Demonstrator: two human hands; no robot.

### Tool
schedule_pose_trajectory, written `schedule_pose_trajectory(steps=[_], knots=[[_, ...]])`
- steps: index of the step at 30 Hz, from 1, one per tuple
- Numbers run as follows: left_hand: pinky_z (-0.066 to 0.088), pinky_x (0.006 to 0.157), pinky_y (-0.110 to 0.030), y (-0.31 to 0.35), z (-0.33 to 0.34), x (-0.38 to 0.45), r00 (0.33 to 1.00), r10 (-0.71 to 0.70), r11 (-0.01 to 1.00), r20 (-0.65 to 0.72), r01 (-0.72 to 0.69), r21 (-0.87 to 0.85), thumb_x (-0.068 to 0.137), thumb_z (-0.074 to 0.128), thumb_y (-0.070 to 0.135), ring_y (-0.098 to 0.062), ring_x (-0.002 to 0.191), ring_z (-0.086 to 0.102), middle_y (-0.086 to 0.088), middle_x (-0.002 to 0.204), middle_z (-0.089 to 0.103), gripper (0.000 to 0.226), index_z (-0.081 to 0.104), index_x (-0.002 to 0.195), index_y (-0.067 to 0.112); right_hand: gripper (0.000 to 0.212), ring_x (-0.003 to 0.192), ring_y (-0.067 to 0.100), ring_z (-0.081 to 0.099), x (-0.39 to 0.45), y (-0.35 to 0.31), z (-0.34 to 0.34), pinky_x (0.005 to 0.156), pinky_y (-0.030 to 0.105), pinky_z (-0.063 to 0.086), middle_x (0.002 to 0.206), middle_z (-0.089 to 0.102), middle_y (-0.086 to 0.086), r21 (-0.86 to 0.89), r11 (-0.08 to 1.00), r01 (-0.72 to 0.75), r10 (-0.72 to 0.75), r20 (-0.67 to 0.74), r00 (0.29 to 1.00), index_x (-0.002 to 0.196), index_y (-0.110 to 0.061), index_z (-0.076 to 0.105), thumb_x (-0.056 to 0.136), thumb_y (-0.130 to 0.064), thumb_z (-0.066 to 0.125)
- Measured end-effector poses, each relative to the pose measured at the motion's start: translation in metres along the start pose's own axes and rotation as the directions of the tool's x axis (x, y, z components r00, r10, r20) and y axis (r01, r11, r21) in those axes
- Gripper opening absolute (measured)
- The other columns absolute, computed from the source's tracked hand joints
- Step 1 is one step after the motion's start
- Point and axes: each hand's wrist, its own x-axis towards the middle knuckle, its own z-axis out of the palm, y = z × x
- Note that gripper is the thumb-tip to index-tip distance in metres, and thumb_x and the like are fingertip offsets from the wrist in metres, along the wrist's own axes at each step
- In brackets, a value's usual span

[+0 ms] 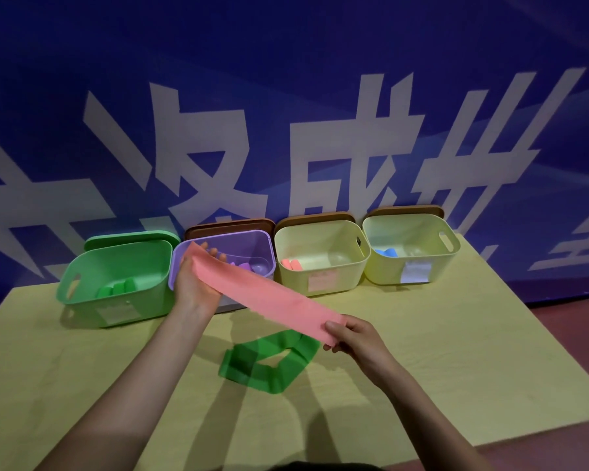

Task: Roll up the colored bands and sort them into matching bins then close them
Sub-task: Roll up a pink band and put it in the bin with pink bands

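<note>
Above the table [422, 351], we pinch the pink band [266, 297] taut between left hand [196, 283] and right hand [351, 336]; either grip slipping would snap it away toward twelve o'clock.

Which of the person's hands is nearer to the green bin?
Left. The left hand holds the pink band's far end just right of the green bin; the right hand grips the near end, farther right and closer to the person.

bins [116, 277]: 4 | lids [133, 237]: 4 | loose bands [269, 299]: 2 | hands [194, 283]: 2
</note>
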Motion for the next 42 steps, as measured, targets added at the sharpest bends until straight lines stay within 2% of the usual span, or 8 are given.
schedule_pose_trajectory(steps=[4, 9, 14, 23, 26, 29, 36, 42], knots=[[0.053, 0.069, -0.028, -0.004, -0.001, 0.002, 0.999, -0.027, 0.999, -0.035, 0.026, -0.031, 0.099, 0.044, 0.022, -0.010, 0.062, 0.062, 0.002, 0.081, 0.059, 0.015, 0.057, 0.095, 0.017, 0.028, 0.067, 0.021, 0.057, -0.002, 0.004, -0.007, 0.063, 0.027, 0.048, 0.065, 0.061, 0.008, -0.096, 0.994, 0.045, -0.057, -0.126, 0.990, 0.071, -0.010, 0.068, 0.091, -0.028, 0.061], [0.052, 0.077, -0.024, -0.020, 0.025, -0.006, 0.996, -0.051, 0.999, -0.077, 0.052, 0.009, 0.099, 0.044, 0.023, -0.012, 0.082, 0.062, 0.005, 0.085, 0.060, 0.016, 0.057, 0.093, 0.017, 0.028, 0.069, 0.013, 0.063, -0.007, 0.016, -0.019, 0.065, 0.025, 0.050, 0.072, 0.069, 0.003, -0.181, 0.982, -0.062, 0.039, -0.125, 0.991, 0.092, -0.013, 0.070, 0.100, -0.025, 0.045], [0.051, 0.076, -0.026, -0.038, 0.048, -0.059, 0.986, -0.025, 0.991, 0.163, 0.003, 0.134, 0.102, 0.039, 0.021, -0.011, 0.074, 0.062, 0.000, 0.081, 0.064, 0.018, 0.055, 0.106, 0.014, 0.020, 0.081, 0.018, 0.059, -0.004, 0.022, -0.025, 0.071, 0.029, 0.047, 0.080, 0.063, 0.001, -0.384, 0.898, -0.216, 0.144, -0.209, 0.967, 0.087, -0.014, 0.064, 0.097, -0.022, 0.049], [0.053, 0.069, -0.027, -0.042, 0.062, -0.102, 0.924, -0.060, 0.795, 0.377, -0.185, 0.578, 0.102, 0.031, 0.036, -0.004, 0.062, 0.067, 0.005, 0.067, 0.071, 0.032, 0.059, 0.107, 0.021, 0.018, 0.085, -0.001, 0.063, -0.007, -0.081, 0.018, 0.074, 0.019, 0.049, 0.086, 0.068, -0.010, -0.274, 0.895, 0.353, -0.406, -0.171, 0.898, 0.098, -0.020, 0.070, 0.096, -0.018, 0.053], [0.052, 0.063, -0.015, -0.041, 0.062, -0.101, 0.867, -0.031, 0.734, 0.497, -0.318, 0.600, 0.104, 0.027, 0.032, 0.001, 0.076, 0.069, 0.012, 0.093, 0.071, 0.034, 0.056, 0.122, 0.033, 0.010, 0.083, 0.007, 0.061, -0.001, -0.101, 0.031, 0.070, 0.020, 0.049, 0.089, 0.066, -0.006, -0.319, 0.834, 0.451, -0.491, -0.055, 0.869, 0.091, -0.018, 0.071, 0.092, -0.017, 0.061], [0.051, 0.069, -0.013, -0.041, 0.058, -0.096, 0.845, -0.046, 0.743, 0.532, -0.327, 0.584, 0.103, 0.028, 0.033, 0.004, 0.092, 0.066, 0.019, 0.111, 0.064, 0.037, 0.052, 0.132, 0.033, 0.021, 0.064, 0.004, 0.053, 0.006, -0.108, 0.041, 0.055, 0.012, 0.043, 0.073, 0.057, -0.003, -0.270, 0.829, 0.490, -0.511, -0.008, 0.859, 0.071, -0.018, 0.063, 0.089, -0.007, 0.064], [0.058, 0.060, -0.030, -0.049, 0.045, -0.093, 0.883, -0.179, 0.757, 0.435, -0.159, 0.634, 0.101, 0.041, 0.017, -0.019, 0.058, 0.066, -0.007, 0.065, 0.067, 0.020, 0.057, 0.107, 0.007, 0.029, 0.055, 0.005, 0.041, 0.028, -0.113, 0.036, 0.056, 0.017, 0.036, 0.054, 0.046, -0.011, -0.076, 0.879, 0.471, -0.477, -0.137, 0.868, 0.064, -0.011, 0.053, 0.092, -0.004, 0.058], [0.051, 0.085, -0.044, -0.044, 0.055, -0.079, 0.943, -0.046, 0.764, 0.329, -0.179, 0.619, 0.093, 0.048, 0.044, -0.028, 0.097, 0.063, -0.011, 0.105, 0.068, 0.023, 0.064, 0.101, 0.029, 0.031, 0.055, 0.004, 0.046, 0.029, -0.117, 0.036, 0.057, 0.017, 0.039, 0.054, 0.050, -0.012, -0.148, 0.900, 0.411, -0.405, 0.069, 0.912, 0.063, -0.014, 0.054, 0.093, -0.008, 0.057]])
